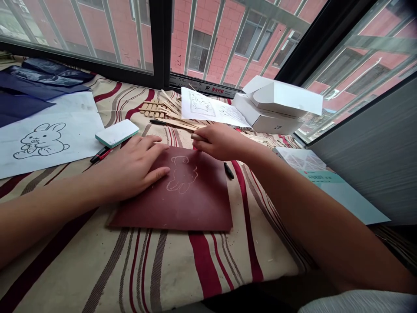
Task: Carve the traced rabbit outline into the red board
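- Our left hand (130, 169), fingers spread, presses the dark red sheet (202, 213) mid-cloth on the striped cloth (81, 261); sliding could smear the pale rabbit outline (182, 174)
- Our right hand (221, 141) pinches a pale stick (197, 137) at the sheet's far edge; too much force could tear it
- Beyond, an elbow could scatter the loose wooden sticks (159, 108)

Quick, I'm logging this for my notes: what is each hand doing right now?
Left hand: open, lying flat on the dark red paper sheet.
Right hand: closed, pinching a small stick.

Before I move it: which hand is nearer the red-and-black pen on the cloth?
Left. The left hand rests on the dark red sheet, just right of the pen; the right hand is farther right, at the sheet's top edge.
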Tool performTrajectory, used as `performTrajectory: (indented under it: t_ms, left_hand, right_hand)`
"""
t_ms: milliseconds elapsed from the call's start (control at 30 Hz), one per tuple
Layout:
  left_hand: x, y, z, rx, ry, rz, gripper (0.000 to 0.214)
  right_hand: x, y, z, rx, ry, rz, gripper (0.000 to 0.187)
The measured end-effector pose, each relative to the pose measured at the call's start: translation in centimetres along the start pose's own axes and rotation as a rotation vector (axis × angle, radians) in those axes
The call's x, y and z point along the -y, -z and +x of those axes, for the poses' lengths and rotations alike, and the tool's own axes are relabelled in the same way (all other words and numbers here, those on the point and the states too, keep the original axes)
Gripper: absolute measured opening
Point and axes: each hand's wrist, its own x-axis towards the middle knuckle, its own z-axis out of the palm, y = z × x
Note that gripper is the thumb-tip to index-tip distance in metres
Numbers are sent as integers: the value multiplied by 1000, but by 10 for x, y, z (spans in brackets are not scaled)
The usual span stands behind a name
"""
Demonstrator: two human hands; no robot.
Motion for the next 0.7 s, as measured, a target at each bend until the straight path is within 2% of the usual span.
performTrajectory:
  t_ms: [100,200,300,367,433,500,533,600,700]
  left_hand:
    - [-3,-1,-3,35,-97,-63,79]
    - [-6,1,-3,104,-130,-123,86]
    - [-7,3,-3,165,-144,-172,82]
    - [-7,4,-2,190,-151,-200,77]
    - [-7,4,-1,193,-157,-221,74]
    - [-6,4,0,179,-169,-239,71]
    - [-5,3,0,173,-175,-245,69]
    - [-3,2,0,162,-189,-249,67]
    - [-2,0,0,127,-218,-243,64]
  right_hand:
    - [-2,-2,-17,-13,-42,87,30]
    - [-4,0,-29,3,-50,173,34]
    - [-5,7,-34,83,-57,263,31]
    - [-1,9,-35,60,-22,327,31]
    - [7,5,-33,-37,125,551,36]
    - [19,-6,-30,-129,301,949,45]
    - [25,-13,-28,-157,330,1140,50]
    - [36,-27,-22,-219,306,1381,57]
    - [44,-41,-13,-322,233,1548,60]
